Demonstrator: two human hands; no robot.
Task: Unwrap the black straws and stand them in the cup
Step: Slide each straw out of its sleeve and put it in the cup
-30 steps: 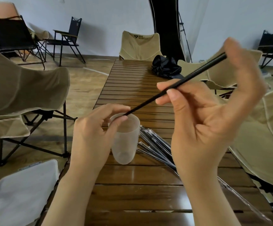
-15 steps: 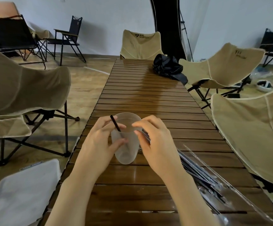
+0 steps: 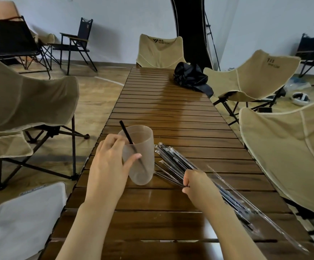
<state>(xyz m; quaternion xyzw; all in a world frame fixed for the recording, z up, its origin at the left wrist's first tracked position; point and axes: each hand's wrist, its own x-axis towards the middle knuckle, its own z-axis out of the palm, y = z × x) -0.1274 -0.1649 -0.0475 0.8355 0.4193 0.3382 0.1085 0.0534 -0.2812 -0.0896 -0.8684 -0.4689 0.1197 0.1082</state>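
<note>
- Here, on my feed, the left hand point(image 3: 108, 166) grips the frosted plastic cup point(image 3: 144, 147). The thumb lies across its near side and the fingers wrap round its left wall.
- The cup stands on the slatted wooden table point(image 3: 171, 113), near the left edge at the near end.
- I see one black straw point(image 3: 124, 128), unwrapped, inside the cup. It leans against the far left of the rim with its top poking out above it, and its lower part shows dimly through the wall.
- The wrapped straws point(image 3: 173, 158) lie in a loose bundle on the table just right of the cup. They run slantwise from beside the cup toward the near right corner.
- The right hand point(image 3: 199, 182) is down on that bundle, fingers curled round the straws at about their middle. I cannot tell how many it holds.
- A long clear wrapper point(image 3: 265, 215) lies along the right side of the bundle, stretching toward the near right edge.
- At the far right of the table sits a crumpled black fabric bundle point(image 3: 191, 77).
- Beige folding chairs ring the table: one at the far end point(image 3: 160, 51), one on the left point(image 3: 26, 102) and two on the right.
</note>
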